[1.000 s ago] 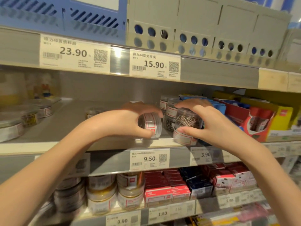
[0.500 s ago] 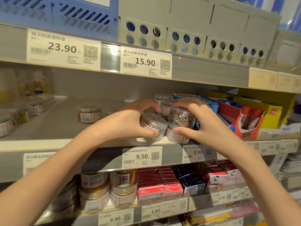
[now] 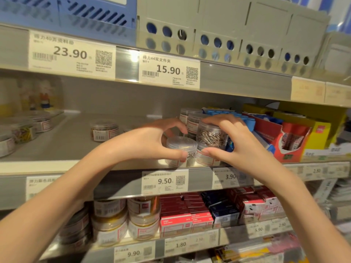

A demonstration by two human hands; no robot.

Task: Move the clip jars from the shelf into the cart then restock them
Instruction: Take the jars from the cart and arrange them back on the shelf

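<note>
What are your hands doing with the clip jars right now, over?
Left hand grips the short clip jar at the shelf edge. Right hand grips the tall clip jar beside it. More jars behind; nothing blocking.

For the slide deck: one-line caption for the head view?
Left hand and right hand each grip a clear clip jar at the shelf edge.

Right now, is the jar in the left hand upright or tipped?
Upright. The left hand grips the clip jar with its flat lid facing up and its base on the shelf edge.
</note>
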